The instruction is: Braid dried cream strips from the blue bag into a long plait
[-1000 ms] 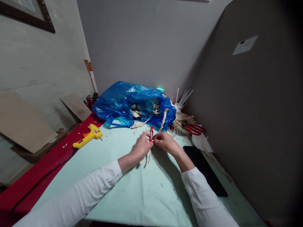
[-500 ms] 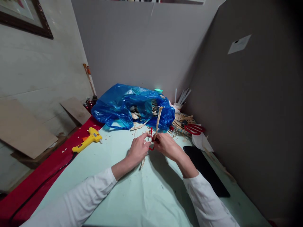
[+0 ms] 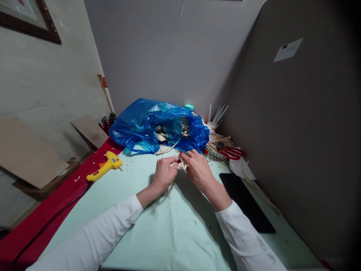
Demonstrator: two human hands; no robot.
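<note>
Yellow plastic forms the glue gun (image 3: pixel 112 161), lying untouched on the worktop (image 3: pixel 158 241). Next, the left hand (image 3: pixel 165 173) has its grip clamped on a pale fibre piece (image 3: pixel 182 166), strands showing beneath. Between the hands, red cord (image 3: pixel 180 155) already meets the piece; whether it is knotted is hidden. The right hand (image 3: pixel 199 171) pinches there too, so the work seems unfinished.

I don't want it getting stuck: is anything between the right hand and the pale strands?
Nothing visible: the right hand is at the pale strands, with a red piece close by; any grip is hidden.
</note>
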